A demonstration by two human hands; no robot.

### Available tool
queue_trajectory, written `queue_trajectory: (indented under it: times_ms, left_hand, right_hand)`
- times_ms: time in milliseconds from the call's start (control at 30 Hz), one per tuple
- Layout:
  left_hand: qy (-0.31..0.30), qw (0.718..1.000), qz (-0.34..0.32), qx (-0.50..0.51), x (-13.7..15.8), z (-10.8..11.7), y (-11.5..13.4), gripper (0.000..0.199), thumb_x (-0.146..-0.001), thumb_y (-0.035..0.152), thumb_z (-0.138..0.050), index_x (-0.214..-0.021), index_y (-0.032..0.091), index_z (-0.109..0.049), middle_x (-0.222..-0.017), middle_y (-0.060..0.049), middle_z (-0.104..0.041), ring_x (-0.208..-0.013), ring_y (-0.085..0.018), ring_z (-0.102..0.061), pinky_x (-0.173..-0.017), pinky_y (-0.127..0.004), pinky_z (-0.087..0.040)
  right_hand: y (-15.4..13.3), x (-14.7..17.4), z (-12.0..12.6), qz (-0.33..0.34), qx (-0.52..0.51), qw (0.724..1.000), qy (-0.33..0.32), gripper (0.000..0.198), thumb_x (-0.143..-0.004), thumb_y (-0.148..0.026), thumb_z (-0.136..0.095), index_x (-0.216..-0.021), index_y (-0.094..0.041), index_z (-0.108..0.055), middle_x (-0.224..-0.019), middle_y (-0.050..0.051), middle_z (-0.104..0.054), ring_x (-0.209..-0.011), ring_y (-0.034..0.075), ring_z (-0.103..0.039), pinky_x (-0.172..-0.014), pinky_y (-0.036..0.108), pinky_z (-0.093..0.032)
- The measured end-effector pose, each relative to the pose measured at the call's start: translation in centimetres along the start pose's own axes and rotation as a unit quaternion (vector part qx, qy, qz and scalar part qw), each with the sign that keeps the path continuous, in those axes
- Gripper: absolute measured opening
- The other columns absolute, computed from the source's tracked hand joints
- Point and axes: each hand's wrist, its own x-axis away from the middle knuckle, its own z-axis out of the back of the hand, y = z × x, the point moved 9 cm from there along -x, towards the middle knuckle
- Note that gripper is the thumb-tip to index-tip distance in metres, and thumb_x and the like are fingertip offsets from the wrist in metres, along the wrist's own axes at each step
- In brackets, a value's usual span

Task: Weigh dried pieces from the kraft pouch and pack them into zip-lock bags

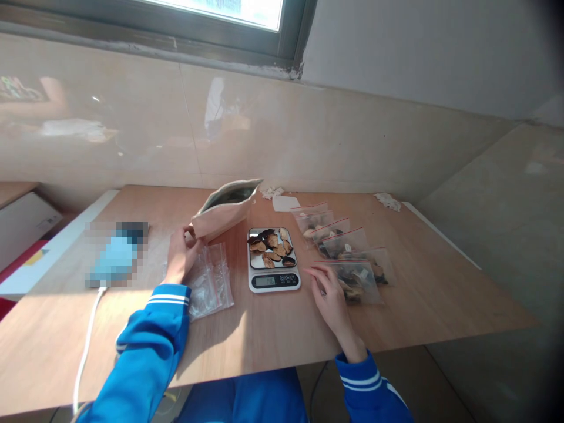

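A white kitchen scale (pixel 274 281) stands mid-table with dried brown-and-dark slices (pixel 272 245) spread on its plate. Its small display is lit, but I cannot read it surely. My left hand (pixel 183 252) is closed at the near left corner of a pale, upright pouch (pixel 227 214), whose mouth gapes. Flat clear zip bags (pixel 209 285) lie just below that hand, partly under the wrist. My right hand (pixel 328 296) rests right of the scale, fingers stretched toward it and nothing seen in them. It overlaps the edge of a filled zip bag (pixel 361 283).
More filled zip bags (pixel 348 242) lie in an overlapping row at the right. A blurred-out blue device (pixel 117 255) with a white cable (pixel 90 341) lies left. Crumpled tissue (pixel 388 201) and a white paper piece (pixel 286 203) lie near the wall.
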Motion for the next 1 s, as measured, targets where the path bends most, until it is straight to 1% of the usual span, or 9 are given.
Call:
queue_trajectory:
  times_ms: [167, 300, 367, 467, 533, 667, 767, 867, 1000]
  left_hand:
    - [0.025, 0.998, 0.020, 0.059, 0.1, 0.6, 0.1, 0.034, -0.083, 0.048, -0.058, -0.101, 0.019, -0.058, -0.098, -0.007, -0.064, -0.094, -0.023, -0.061, -0.088, -0.038, -0.049]
    - [0.012, 0.997, 0.041, 0.064, -0.1, 0.3, -0.5, 0.036, -0.081, 0.048, -0.059, -0.103, 0.020, -0.057, -0.100, -0.008, -0.063, -0.092, -0.024, -0.062, -0.084, -0.039, -0.050]
    - [0.021, 0.997, 0.020, 0.071, -0.2, 0.3, -0.4, 0.039, -0.080, 0.043, -0.061, -0.110, 0.018, -0.054, -0.109, -0.011, -0.060, -0.098, -0.025, -0.060, -0.087, -0.041, -0.050]
    - [0.080, 0.991, -0.044, 0.100, -0.1, 1.2, 0.5, 0.055, -0.076, 0.025, -0.063, -0.125, 0.014, -0.042, -0.126, -0.015, -0.049, -0.110, -0.024, -0.054, -0.094, -0.042, -0.046]
    - [0.131, 0.981, -0.072, 0.125, 0.2, 2.1, 0.9, 0.062, -0.071, 0.014, -0.062, -0.127, 0.013, -0.036, -0.126, -0.016, -0.045, -0.110, -0.022, -0.053, -0.093, -0.041, -0.047]
    - [0.222, 0.961, -0.083, 0.143, 1.1, 4.1, 1.3, 0.052, -0.068, 0.007, -0.056, -0.116, 0.015, -0.038, -0.115, -0.010, -0.046, -0.092, -0.016, -0.055, -0.083, -0.036, -0.050]
    - [0.267, 0.949, -0.097, 0.136, 1.9, 5.4, 1.8, 0.045, -0.067, 0.006, -0.052, -0.110, 0.016, -0.041, -0.110, -0.007, -0.046, -0.086, -0.014, -0.053, -0.082, -0.035, -0.048]
    - [0.251, 0.949, -0.137, 0.132, 2.1, 5.4, 2.7, 0.051, -0.062, 0.006, -0.052, -0.111, 0.016, -0.042, -0.112, -0.007, -0.045, -0.088, -0.016, -0.052, -0.081, -0.036, -0.048]
    - [0.171, 0.968, -0.150, 0.108, 1.6, 3.4, 3.0, 0.061, -0.063, 0.010, -0.058, -0.120, 0.016, -0.037, -0.119, -0.010, -0.041, -0.100, -0.020, -0.050, -0.090, -0.042, -0.045]
  right_hand:
    - [0.9, 1.3, 0.0, 0.000, 0.019, 1.000, 0.015, 0.030, -0.093, -0.014, -0.041, -0.108, -0.023, -0.065, -0.108, 0.011, -0.057, -0.106, 0.024, -0.058, -0.091, 0.042, -0.051]
    - [0.5, 1.0, -1.0, 0.013, 0.029, 0.999, 0.014, 0.031, -0.095, -0.016, -0.040, -0.115, -0.022, -0.063, -0.113, 0.012, -0.056, -0.109, 0.024, -0.057, -0.091, 0.041, -0.050]
    - [-0.2, 0.4, -1.9, 0.023, 0.045, 0.999, -0.002, 0.033, -0.095, -0.017, -0.041, -0.120, -0.023, -0.061, -0.117, 0.012, -0.055, -0.110, 0.024, -0.055, -0.093, 0.043, -0.048]
    - [-1.0, -0.4, -3.0, 0.032, 0.065, 0.997, -0.030, 0.034, -0.094, -0.019, -0.043, -0.123, -0.025, -0.059, -0.122, 0.011, -0.054, -0.111, 0.026, -0.054, -0.095, 0.045, -0.047]
    - [-1.2, -0.7, -3.1, 0.026, 0.065, 0.997, -0.034, 0.034, -0.095, -0.020, -0.043, -0.124, -0.024, -0.059, -0.124, 0.011, -0.053, -0.110, 0.026, -0.054, -0.094, 0.045, -0.047]
    - [-1.3, -0.5, -2.3, 0.012, 0.060, 0.998, -0.009, 0.032, -0.095, -0.020, -0.042, -0.121, -0.024, -0.060, -0.120, 0.011, -0.054, -0.104, 0.024, -0.055, -0.093, 0.044, -0.046]
    - [-1.8, -0.2, -2.6, 0.016, 0.057, 0.998, -0.016, 0.033, -0.096, -0.019, -0.040, -0.124, -0.024, -0.058, -0.121, 0.012, -0.053, -0.104, 0.024, -0.054, -0.093, 0.043, -0.047]
    - [-2.5, -0.3, -3.7, 0.020, 0.077, 0.995, -0.054, 0.035, -0.096, -0.021, -0.042, -0.128, -0.025, -0.056, -0.128, 0.012, -0.050, -0.109, 0.026, -0.052, -0.093, 0.046, -0.047]
    - [-3.0, -0.8, -4.2, 0.014, 0.098, 0.993, -0.064, 0.035, -0.095, -0.022, -0.043, -0.127, -0.025, -0.057, -0.129, 0.012, -0.049, -0.108, 0.028, -0.052, -0.092, 0.048, -0.047]
